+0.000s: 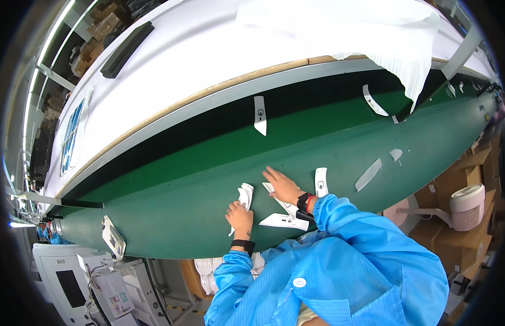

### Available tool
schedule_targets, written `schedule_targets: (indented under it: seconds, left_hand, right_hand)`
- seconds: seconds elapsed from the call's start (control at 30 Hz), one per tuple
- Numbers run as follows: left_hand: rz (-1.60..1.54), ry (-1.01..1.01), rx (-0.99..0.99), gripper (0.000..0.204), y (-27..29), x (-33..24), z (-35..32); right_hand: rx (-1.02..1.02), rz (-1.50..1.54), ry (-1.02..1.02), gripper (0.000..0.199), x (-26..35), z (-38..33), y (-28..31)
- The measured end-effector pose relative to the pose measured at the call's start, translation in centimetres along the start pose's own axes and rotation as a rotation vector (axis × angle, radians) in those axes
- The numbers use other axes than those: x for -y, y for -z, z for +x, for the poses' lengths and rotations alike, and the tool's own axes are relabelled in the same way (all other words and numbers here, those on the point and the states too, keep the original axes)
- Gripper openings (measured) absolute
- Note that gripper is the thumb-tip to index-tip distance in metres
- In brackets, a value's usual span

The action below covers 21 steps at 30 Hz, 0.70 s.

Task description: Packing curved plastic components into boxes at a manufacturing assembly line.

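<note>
My left hand (240,220) is closed around several white curved strips (245,194) that lie together, their ends sticking out past the fingers. My right hand (283,187) reaches over more white strips, fingers stretched out flat. Beneath its palm one strip (289,208) shows in part, with a small dark mark. Closer to my body a pointed white strip (282,221) lies on the green work surface (176,228). Another white curved strip (321,182), with a dark-outlined mark, rests just beyond my right wrist.
Two white strips lie on the darker green belt (209,146): one (260,116) ahead, another (374,101) farther right. A long pale strip (368,174) sits on the right. A white tray-like device (113,237) stands left. White cloth (410,60) hangs from the upper shelf; a pink fan (467,207) stands right.
</note>
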<state>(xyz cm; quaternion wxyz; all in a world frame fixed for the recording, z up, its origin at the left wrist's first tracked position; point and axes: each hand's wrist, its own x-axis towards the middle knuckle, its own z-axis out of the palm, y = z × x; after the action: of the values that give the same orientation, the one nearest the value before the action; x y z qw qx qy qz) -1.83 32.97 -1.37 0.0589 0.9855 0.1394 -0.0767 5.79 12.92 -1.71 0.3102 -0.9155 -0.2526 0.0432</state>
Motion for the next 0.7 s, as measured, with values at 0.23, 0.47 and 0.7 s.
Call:
schedule_targets:
  seconds: [0.23,0.47,0.7]
  left_hand:
    - [-0.658,0.102,0.080,0.050,0.8,3.4,3.0]
    - [-0.734,-0.225,0.105,0.051,4.2,-0.7,3.3]
    - [-0.434,-0.454,0.133,0.053,2.0,-3.0,3.3]
  right_hand:
    - [0.405,-0.506,-0.414,0.054,4.1,-2.6,-1.6]
    - [0.095,-0.433,0.057,0.040,2.2,-0.5,-3.0]
    - [-0.147,-0.507,0.113,0.038,-0.8,-1.2,0.1]
